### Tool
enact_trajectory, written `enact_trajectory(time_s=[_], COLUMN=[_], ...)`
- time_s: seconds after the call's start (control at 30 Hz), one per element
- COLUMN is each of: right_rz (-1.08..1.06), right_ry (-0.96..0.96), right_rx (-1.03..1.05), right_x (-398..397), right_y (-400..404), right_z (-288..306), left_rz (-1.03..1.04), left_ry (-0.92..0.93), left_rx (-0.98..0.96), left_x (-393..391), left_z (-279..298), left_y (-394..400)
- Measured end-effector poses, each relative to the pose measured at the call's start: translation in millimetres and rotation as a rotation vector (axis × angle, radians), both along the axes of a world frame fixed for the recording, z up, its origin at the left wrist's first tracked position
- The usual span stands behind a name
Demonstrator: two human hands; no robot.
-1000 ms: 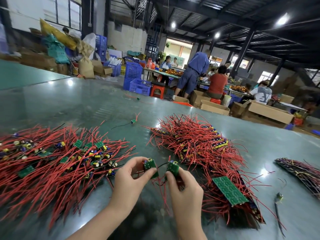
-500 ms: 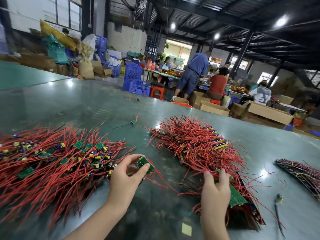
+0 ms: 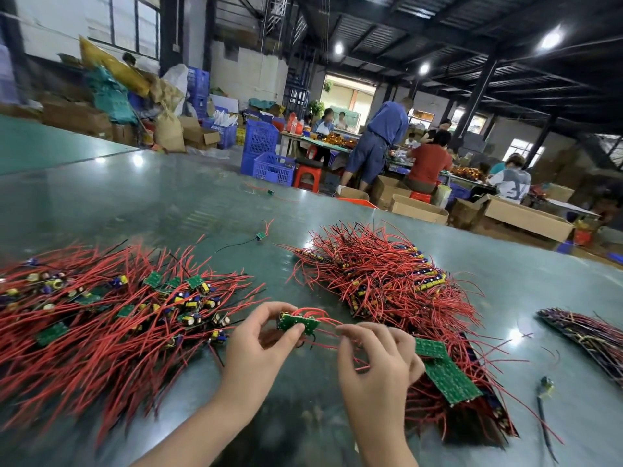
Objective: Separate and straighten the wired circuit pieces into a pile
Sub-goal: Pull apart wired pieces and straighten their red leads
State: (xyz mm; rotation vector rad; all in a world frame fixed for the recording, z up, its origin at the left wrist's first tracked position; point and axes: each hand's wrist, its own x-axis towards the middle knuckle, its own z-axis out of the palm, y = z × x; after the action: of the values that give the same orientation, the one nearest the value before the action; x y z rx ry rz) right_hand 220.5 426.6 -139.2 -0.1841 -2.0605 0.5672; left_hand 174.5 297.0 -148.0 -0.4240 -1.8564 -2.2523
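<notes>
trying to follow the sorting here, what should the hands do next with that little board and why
Probably draw the right hand rightward along the red wires to straighten them. The left hand pinches the small green board, its wires loop bent toward the right fingers, and the straightened pile lies just beyond.

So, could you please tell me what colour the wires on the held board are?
Red wires on the green board, seen in the head view.

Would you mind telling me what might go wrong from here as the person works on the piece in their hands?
1. The left hand grips the small green board while the right hand pinches its red wires; a hard pull might strain the joints.
2. The tangled pile lies right beside the left hand, so the wires may snag it.
3. The straightened pile could be disturbed by the right hand.
</notes>
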Motion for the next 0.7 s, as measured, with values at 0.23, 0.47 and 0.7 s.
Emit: enact_trajectory(time_s=[0.23,0.47,0.7], right_rz=[0.258,0.435,0.505], right_ry=[-0.269,-0.176,-0.196], right_rx=[-0.201,-0.490,-0.423], right_x=[-3.8,-2.9,-6.0], right_y=[-7.1,-3.4,4.0], right_z=[-8.2,-4.9,-5.2], left_rz=[-0.083,-0.114,-0.132], left_ry=[0.150,0.060,0.012], left_rx=[-0.105,-0.060,-0.070], left_x=[6.7,3.2,1.3], left_z=[-0.8,0.7,1.1], left_y=[1.0,-2.5,-3.5])
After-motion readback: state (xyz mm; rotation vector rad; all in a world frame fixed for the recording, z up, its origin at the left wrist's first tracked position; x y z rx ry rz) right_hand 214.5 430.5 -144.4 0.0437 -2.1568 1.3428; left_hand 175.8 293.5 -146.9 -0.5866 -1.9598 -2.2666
